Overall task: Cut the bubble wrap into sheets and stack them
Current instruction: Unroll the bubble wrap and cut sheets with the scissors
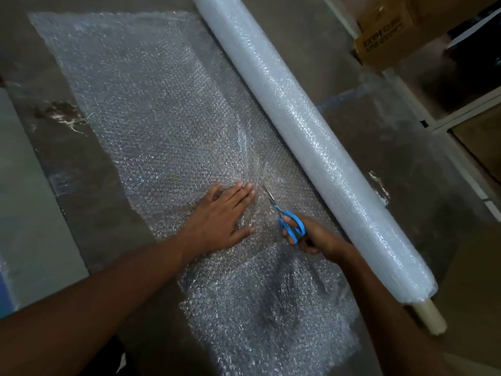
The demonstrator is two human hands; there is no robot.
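Note:
A long roll of bubble wrap [306, 137] lies diagonally across the grey floor, with a cream core sticking out at its near end. An unrolled stretch of bubble wrap [151, 104] spreads flat to its left. My left hand [222, 218] presses flat on this sheet, fingers spread. My right hand [314, 237] grips blue-handled scissors [291, 225]. Their blades point up and away into the wrap, just right of my left fingertips. The wrap puckers around the blade tips. A part of the sheet lies nearer me, below both hands.
A cardboard box [385, 36] sits at the top right behind a white frame [423, 104]. Bare grey floor [67, 164] with scuffed patches lies to the left. A pale blue surface [10, 213] borders the far left edge.

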